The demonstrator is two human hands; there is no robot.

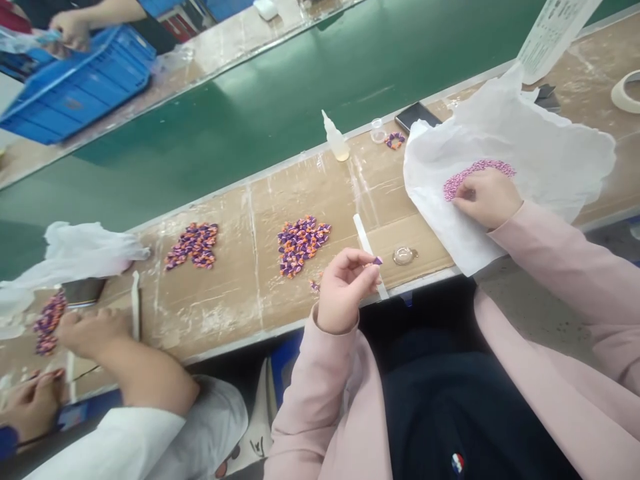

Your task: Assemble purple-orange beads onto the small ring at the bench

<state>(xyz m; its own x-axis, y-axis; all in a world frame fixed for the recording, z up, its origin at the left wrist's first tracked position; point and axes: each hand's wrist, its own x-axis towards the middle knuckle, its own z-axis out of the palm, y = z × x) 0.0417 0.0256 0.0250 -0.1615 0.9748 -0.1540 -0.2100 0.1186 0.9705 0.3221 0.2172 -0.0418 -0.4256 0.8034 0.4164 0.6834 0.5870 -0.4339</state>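
My left hand [345, 287] is raised over the table's near edge, fingers pinched on a small purple piece [377, 261]. Just beyond it lies a white strip [367, 247] and a small clear round cap [403, 255]. My right hand [484, 197] rests on a white sheet of paper [545, 147], fingers curled and pinching at a pile of tiny pink beads [473, 175]. A heap of purple and orange pieces [301, 243] sits on the cardboard-covered table [240, 293] to the left of my left hand.
A glue bottle [336, 139], a small clear cup [377, 130], a bead ring [395, 140] and a phone [416, 115] stand by the green conveyor belt [250, 113]. A second heap [194, 245] lies left. A neighbour's hands [90, 333] work at left; another person handles a blue crate [75, 87].
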